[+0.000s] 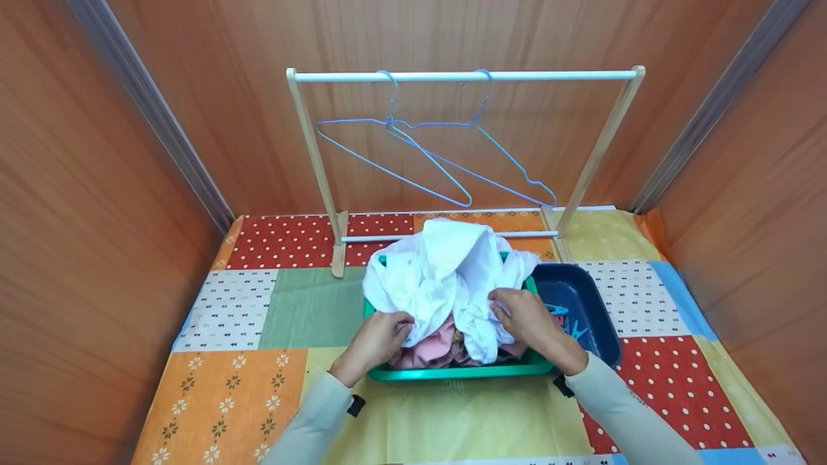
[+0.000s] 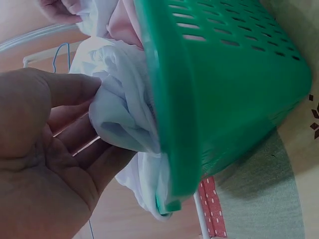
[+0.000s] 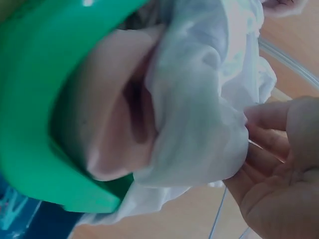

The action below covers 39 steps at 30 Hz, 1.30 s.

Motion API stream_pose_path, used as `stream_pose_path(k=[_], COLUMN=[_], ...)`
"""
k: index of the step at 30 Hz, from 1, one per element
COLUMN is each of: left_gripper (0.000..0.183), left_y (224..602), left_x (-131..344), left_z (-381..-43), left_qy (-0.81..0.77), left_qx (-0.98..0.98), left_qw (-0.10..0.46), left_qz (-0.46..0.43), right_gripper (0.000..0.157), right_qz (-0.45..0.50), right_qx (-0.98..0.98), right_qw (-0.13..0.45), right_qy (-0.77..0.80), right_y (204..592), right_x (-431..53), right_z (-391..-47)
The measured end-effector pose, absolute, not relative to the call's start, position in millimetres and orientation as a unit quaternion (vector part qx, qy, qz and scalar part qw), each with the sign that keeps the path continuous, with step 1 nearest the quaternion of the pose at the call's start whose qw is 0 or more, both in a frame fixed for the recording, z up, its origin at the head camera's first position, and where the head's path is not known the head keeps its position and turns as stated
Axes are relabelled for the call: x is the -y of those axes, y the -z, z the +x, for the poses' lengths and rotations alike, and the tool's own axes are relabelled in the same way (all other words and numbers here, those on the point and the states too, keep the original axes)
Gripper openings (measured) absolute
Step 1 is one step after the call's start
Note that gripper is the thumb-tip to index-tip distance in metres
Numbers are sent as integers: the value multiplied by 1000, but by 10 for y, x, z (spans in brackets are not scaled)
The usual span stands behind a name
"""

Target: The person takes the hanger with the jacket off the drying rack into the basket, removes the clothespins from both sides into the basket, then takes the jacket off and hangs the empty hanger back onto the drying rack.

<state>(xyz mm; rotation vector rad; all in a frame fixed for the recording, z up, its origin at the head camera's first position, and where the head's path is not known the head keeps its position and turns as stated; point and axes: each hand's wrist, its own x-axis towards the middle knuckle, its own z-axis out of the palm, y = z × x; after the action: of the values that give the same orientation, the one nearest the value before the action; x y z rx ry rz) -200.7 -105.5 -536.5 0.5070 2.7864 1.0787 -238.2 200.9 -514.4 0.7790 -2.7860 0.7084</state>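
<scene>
A crumpled white cloth garment lies heaped over a green plastic basket, spilling past its far rim. My left hand pinches a fold of it at the basket's left side. In the left wrist view, the thumb presses the white fabric against the fingers behind it. On the right side, my right hand holds another part of the white cloth, fingertips at its edge in the right wrist view. Pink fabric shows beneath, inside the basket.
Behind the basket stands a rack with a white rail, carrying a left hanger and a right hanger. A dark blue tray with light blue clothespins sits right of the basket. Wooden panels enclose the patchwork-covered table.
</scene>
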Motion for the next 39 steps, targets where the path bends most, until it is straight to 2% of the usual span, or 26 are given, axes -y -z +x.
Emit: stream_pose_path(k=[6, 9, 16, 29, 39], left_gripper=[25, 26, 22, 27, 26], left_y=[5337, 5326, 5287, 5242, 5412], left_x=[1132, 1197, 1326, 1653, 1932], left_z=[-2000, -2014, -2054, -2093, -2265], left_qy=[-373, -393, -419, -470, -528], left_qx=[-908, -900, -892, -881, -849], left_qw=[80, 73, 16, 16, -28], left_qz=[173, 172, 171, 61, -2], right_gripper=[25, 30, 36, 39, 34], right_qz=[283, 278, 260, 219, 177], right_qx=[934, 932, 932, 933, 936], right_qw=[-1, -23, -14, -23, 17], right_qy=[-216, -232, -253, -285, -303], right_y=[5235, 5240, 5175, 4919, 4940], right_x=[-2043, -2121, -2266, -2426, -2646], right_z=[-2393, -2403, -2408, -2498, -2677])
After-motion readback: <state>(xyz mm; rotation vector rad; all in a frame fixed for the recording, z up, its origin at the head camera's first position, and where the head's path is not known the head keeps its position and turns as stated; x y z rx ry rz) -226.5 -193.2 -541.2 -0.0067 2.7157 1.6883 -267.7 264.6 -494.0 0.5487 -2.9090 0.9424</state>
